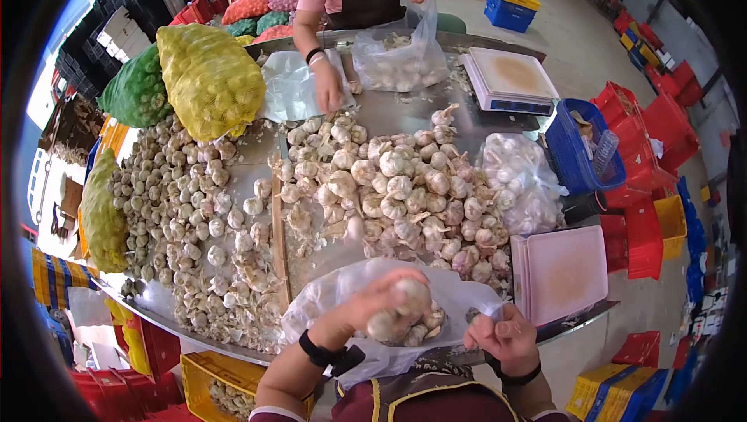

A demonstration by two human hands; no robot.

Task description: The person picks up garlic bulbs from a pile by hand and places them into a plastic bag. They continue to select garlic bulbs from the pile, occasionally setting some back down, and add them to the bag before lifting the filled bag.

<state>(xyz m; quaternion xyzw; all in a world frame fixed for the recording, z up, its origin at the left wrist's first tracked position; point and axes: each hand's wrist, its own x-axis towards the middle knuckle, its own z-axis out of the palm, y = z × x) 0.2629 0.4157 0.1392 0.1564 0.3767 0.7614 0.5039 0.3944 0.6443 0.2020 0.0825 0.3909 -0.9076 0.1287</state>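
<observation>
My left hand point(385, 297) is curled around garlic bulbs point(412, 295), slightly blurred, over the mouth of a clear plastic bag point(323, 297). More bulbs point(416, 335) show inside that bag. At its right side my right hand point(506, 340) pinches the bag's edge between thumb and fingers. Just beyond the bag lies a large heap of garlic point(397, 188) on the metal table point(311, 270). A wooden strip point(278, 243) separates it from a second spread of garlic point(198, 219) on the left.
Opposite, a co-worker's hand point(328, 89) rests by flat plastic bags point(289, 83); their other hand holds a bag of garlic point(401, 64). Scales point(564, 270) point(510, 75), a filled bag point(520, 181) and a blue basket point(583, 145) line the right. Yellow point(210, 83) and green point(138, 87) net sacks stand left.
</observation>
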